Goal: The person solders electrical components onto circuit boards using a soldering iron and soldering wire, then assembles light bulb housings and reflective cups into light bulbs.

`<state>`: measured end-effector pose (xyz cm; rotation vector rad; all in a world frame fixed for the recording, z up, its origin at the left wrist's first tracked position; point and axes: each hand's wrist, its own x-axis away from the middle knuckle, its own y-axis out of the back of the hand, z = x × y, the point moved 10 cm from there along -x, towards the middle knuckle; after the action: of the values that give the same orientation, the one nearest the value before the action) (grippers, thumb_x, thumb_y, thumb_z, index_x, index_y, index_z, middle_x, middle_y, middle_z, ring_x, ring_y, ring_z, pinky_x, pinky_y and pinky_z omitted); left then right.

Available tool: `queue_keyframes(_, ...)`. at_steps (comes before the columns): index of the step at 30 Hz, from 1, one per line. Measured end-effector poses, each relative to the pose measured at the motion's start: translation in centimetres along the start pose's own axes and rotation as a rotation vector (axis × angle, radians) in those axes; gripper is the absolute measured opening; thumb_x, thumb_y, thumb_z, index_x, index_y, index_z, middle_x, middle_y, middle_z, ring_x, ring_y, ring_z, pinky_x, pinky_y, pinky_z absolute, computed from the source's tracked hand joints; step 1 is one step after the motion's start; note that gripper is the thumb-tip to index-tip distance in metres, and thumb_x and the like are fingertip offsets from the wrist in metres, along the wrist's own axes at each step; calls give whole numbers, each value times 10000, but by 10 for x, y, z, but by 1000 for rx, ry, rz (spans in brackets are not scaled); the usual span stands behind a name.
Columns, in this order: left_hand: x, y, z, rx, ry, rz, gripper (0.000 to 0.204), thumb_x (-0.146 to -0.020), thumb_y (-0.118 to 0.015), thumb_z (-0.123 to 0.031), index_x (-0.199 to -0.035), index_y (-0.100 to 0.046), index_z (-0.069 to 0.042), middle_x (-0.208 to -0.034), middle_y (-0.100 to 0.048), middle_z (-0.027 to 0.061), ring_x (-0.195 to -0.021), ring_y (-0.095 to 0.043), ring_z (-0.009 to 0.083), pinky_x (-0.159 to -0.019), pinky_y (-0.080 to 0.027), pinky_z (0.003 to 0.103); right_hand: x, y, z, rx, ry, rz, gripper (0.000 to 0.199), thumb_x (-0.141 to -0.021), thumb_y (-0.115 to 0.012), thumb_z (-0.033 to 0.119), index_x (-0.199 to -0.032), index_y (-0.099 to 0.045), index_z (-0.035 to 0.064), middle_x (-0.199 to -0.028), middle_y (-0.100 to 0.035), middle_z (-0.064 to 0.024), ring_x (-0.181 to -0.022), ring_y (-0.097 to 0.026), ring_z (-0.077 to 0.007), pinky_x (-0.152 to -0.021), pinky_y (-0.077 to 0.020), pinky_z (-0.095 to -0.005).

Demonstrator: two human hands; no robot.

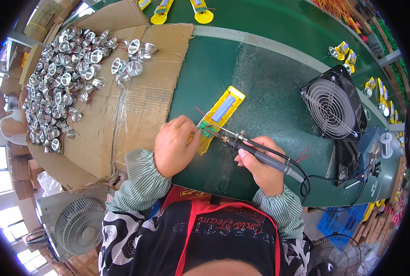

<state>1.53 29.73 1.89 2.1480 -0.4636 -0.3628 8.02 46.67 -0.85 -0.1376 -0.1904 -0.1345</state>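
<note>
Closely worked: a soldering iron (pixel 269 161) over a green circuit board (pixel 206 129)

At a dark green workbench (pixel 269 99), a person's right hand (pixel 263 166) grips the grey-and-black handle, its tip angled left to the circuit board. The left hand (pixel 173 143) is nearly closed, thumb and forefinger drawn together at the board's near side; whether they pinch anything cannot be told. The board sits at the near end of a slanting yellow casing (pixel 238 94), between the two hands and just ahead of them. A blue cylindrical cell (pixel 224 108) lies in the casing's far half, beyond the fingertips, which partly cover the near end.

A thin metal tube (pixel 223 129) curves along the iron toward the board, and a black cable (pixel 307 184) loops beside the right wrist. Farther right, a black box fan (pixel 331 108) with a wire guard stands tilted on the bench, near a spool (pixel 386 139) on a stand. To the left, a cut-open cardboard box (pixel 97 133) takes up that side of the bench, heaped with silvery reflectors (pixel 60 87); a smaller cluster (pixel 133 64) rests on its right-hand flap. More yellow casings (pixel 201 13) lie across the bench's far strip.
</note>
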Motion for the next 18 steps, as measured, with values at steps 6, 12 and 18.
queue_keyframes(6, -1, 1, -1, -9, 6, 12, 74, -753, -599, -73, -740, -557, -15, -780, -562, 109, -700, -556, 288, -625, -438, 372, 4, 6, 13, -24, 43, -34, 153, -765, -632, 9, -878, -543, -43, -705, -644, -93, -607, -610, -108, -558, -496, -233)
queue_keyframes(12, -2, -1, 4, 10, 48, 44, 81, -755, -597, -83, -732, -563, -13, -763, -551, 112, -679, -547, 288, -598, -432, 371, 8, 18, 16, 17, 33, -45, 159, -771, -634, 12, -887, -544, -46, -712, -646, -102, -632, -613, -113, -577, -499, -237)
queue_keyframes(18, -2, 0, 1, -4, 52, 36, 87, -759, -593, -92, -740, -567, -11, -761, -545, 118, -671, -542, 286, -592, -430, 370, 14, 25, 16, 10, 37, -64, 163, -773, -634, 13, -893, -542, -47, -723, -646, -108, -640, -615, -116, -584, -500, -238)
